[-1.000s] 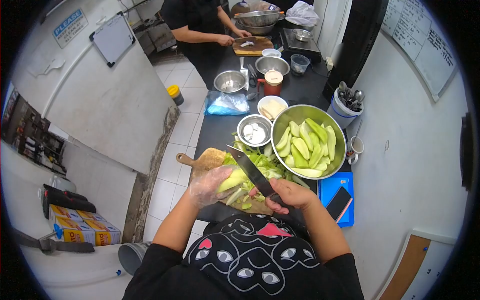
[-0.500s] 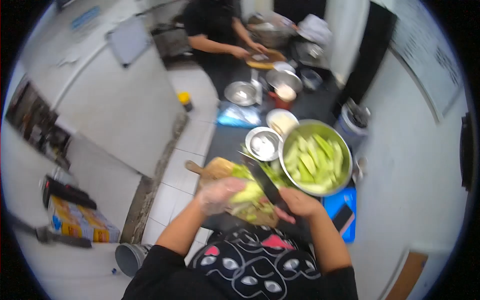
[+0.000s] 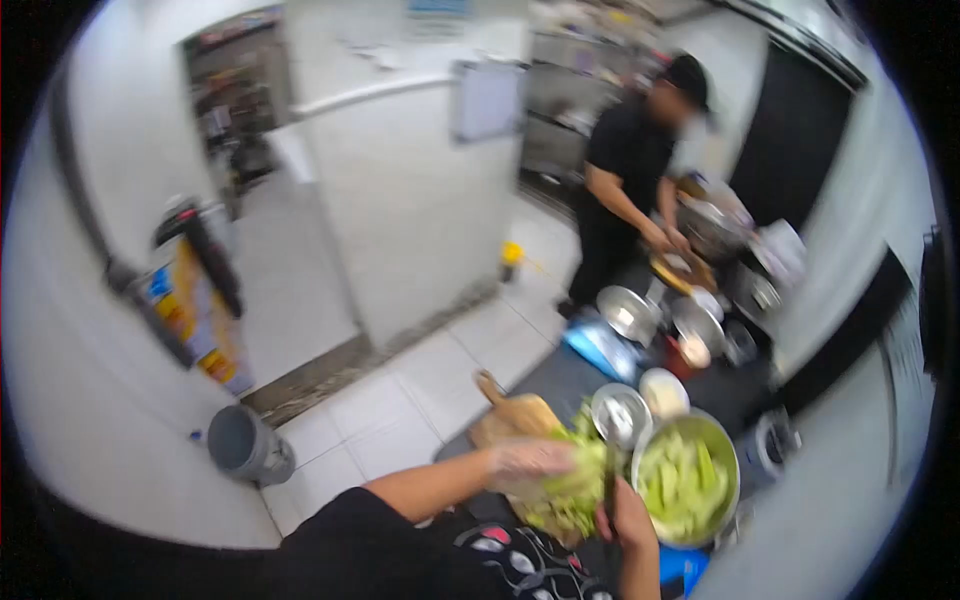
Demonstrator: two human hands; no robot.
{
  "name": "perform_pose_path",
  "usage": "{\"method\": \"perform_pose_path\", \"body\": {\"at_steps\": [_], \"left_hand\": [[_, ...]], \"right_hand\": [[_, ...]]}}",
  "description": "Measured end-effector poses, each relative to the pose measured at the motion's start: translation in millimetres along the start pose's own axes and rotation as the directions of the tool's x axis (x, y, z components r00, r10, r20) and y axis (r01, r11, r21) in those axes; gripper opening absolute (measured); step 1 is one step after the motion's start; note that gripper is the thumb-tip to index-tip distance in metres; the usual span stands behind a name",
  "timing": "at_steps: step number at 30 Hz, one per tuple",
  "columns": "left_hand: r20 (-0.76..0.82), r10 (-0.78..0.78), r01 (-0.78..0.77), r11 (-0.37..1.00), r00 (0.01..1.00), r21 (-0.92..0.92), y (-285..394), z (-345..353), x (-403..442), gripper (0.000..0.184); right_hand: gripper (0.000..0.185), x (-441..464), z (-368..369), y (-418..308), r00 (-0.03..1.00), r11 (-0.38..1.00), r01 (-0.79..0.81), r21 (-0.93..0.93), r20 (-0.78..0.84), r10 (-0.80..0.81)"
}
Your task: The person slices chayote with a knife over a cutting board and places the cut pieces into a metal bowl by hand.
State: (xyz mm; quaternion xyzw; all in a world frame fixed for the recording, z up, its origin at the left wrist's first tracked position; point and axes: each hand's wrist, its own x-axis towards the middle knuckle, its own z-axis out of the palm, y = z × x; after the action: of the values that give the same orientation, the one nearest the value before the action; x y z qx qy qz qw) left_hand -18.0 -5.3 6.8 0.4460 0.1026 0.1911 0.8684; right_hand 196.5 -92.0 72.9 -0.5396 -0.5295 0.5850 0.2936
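On the wooden cutting board (image 3: 525, 412), my left hand (image 3: 530, 465), in a clear plastic glove, is closed on a pale green vegetable (image 3: 588, 468). Blur hides the vegetable's exact kind. My right hand (image 3: 632, 515) grips a knife (image 3: 611, 472), its blade close beside the vegetable's right end; I cannot tell whether they touch. Green scraps (image 3: 565, 515) lie over the board's near part. Just right of my right hand stands a large metal bowl (image 3: 736, 478) holding long green vegetable pieces (image 3: 688, 480).
Beyond the board are a small metal bowl (image 3: 621, 415), a white bowl (image 3: 664, 393) and a blue plastic packet (image 3: 602, 350). A co-worker (image 3: 640, 165) in black stands at the far end, hands over a round board (image 3: 683, 268). A grey bin (image 3: 250, 445) stands on the floor at left.
My view has swung left and up, so the table now appears lower right and the co-worker shows more fully. The knife has turned from slanting across the vegetable to nearly upright in view.
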Motion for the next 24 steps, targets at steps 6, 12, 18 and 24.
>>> {"method": "perform_pose_path", "body": {"at_steps": [6, 12, 18, 24], "left_hand": [[-0.1, 0.061, -0.049, 0.992, 0.993, 0.113, -3.1, 1.3, 19.5, 0.05], [-0.263, 0.286, 0.001, 0.675, 0.922, 0.738, 3.4, 5.2, 50.0, 0.044], [-0.177, 0.458, -0.154, 0.597, 0.871, 0.787, 16.8, 36.7, 54.5, 0.037], [-0.001, 0.625, -0.15, 0.189, 0.78, 0.97, 18.5, 46.9, 48.9, 0.029]], "right_hand": [[0.05, -1.3, 5.3, 14.7, 0.988, 0.996, 0.008, 0.086, -0.157, 0.006], [0.078, -19.4, 14.3, -10.3, 0.911, 0.958, 0.133, -0.254, -0.348, -0.219], [0.09, -25.7, 20.9, -30.7, 0.882, 0.956, 0.115, -0.268, -0.416, -0.223], [0.088, -19.9, 19.5, -26.6, 0.809, 0.895, 0.233, -0.381, -0.435, -0.396]]}}
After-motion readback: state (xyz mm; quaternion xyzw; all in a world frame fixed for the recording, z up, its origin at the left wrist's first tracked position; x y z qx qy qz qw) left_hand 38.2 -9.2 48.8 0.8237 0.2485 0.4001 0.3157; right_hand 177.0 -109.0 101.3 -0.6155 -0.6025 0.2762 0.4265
